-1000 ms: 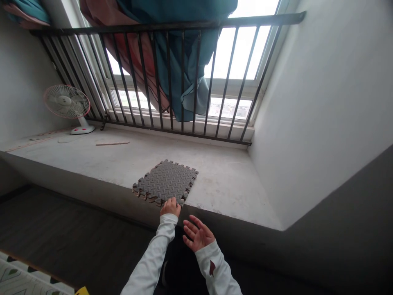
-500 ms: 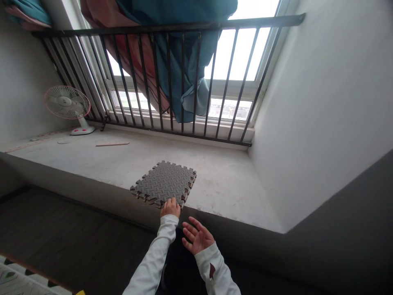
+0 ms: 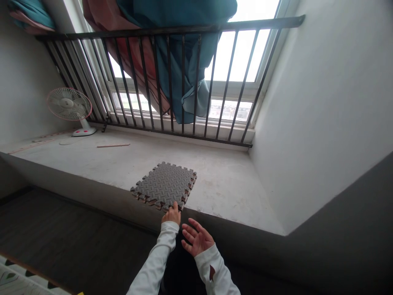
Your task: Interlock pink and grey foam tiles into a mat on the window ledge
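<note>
- Contact comes from the left hand (image 3: 172, 214), palm down with fingers mostly curled, one fingertip laid on top of the foam tiles (image 3: 166, 184) at their near right corner; whether the thumb pinches from below is hidden, so I cannot tell if it has real hold.
- Just to its right, the right hand (image 3: 198, 239) is palm up, fingers loosely spread and a little bent, holding nothing and apart from the tiles.
- The tiles lie flat in a stack along the near edge of the white ledge (image 3: 227, 184), their near rim at or slightly past the lip.
- They look close to square, so no long axis stands out; the near side runs roughly along the ledge's front edge, and one corner points toward the left hand.
- Grey on top with a raised tread pattern, they should be light, soft and bendy, with good grip; layers could slide apart, and the jigsaw teeth could tear if tugged singly.
- Best hold, I judge: both near corners, thumbs above and fingers under the whole stack.
- Farther left on the ledge are a thin stick (image 3: 113, 146) and a fan (image 3: 69, 104); a dark railing (image 3: 251, 26) spans the far side before the curtain (image 3: 172, 69).
</note>
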The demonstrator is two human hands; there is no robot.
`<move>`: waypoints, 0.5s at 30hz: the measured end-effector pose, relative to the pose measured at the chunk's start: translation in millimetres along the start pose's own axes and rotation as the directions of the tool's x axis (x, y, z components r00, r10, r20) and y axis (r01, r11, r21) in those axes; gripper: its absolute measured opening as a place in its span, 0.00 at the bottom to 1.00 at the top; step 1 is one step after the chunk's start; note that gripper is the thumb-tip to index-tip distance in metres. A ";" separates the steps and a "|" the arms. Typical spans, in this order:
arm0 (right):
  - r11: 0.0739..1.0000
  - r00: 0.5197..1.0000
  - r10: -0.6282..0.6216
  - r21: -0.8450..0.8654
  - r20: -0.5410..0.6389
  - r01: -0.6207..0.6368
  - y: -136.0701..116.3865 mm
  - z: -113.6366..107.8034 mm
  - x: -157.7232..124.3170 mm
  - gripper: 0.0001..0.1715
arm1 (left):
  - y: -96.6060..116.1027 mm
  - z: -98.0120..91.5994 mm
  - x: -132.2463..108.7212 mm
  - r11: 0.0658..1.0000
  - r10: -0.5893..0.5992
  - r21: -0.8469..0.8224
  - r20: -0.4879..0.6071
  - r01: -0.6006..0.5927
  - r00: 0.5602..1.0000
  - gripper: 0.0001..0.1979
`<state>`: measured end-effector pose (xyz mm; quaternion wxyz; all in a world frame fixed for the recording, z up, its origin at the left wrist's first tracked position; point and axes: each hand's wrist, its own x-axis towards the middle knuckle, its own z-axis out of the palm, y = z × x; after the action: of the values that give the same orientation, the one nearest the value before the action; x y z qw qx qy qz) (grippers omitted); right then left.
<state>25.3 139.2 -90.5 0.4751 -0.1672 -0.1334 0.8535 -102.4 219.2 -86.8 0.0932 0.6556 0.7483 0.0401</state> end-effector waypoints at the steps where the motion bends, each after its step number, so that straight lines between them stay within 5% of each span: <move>1: 1.000 1.000 -0.002 -0.002 -0.005 0.002 0.2 -0.2 -0.1 0.21 | 0.2 -0.7 0.9 1.000 -0.006 -0.016 0.018 0.006 1.000 0.21; 10: 0.999 1.000 0.015 -0.041 -0.003 -0.015 -2.9 0.6 -1.2 0.21 | 0.4 -5.1 -2.9 0.991 -0.007 -0.129 0.058 0.014 0.998 0.20; 15: 0.999 0.999 0.035 -0.021 0.037 -0.034 -5.3 -0.7 -2.1 0.20 | -34.6 -0.2 -6.4 0.875 -0.195 -0.470 -0.122 0.116 0.973 0.12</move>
<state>30.6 140.2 -88.8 0.4561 -0.1584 -0.1478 0.8632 -135.3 208.1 -92.3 0.1861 0.5467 0.7728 0.2630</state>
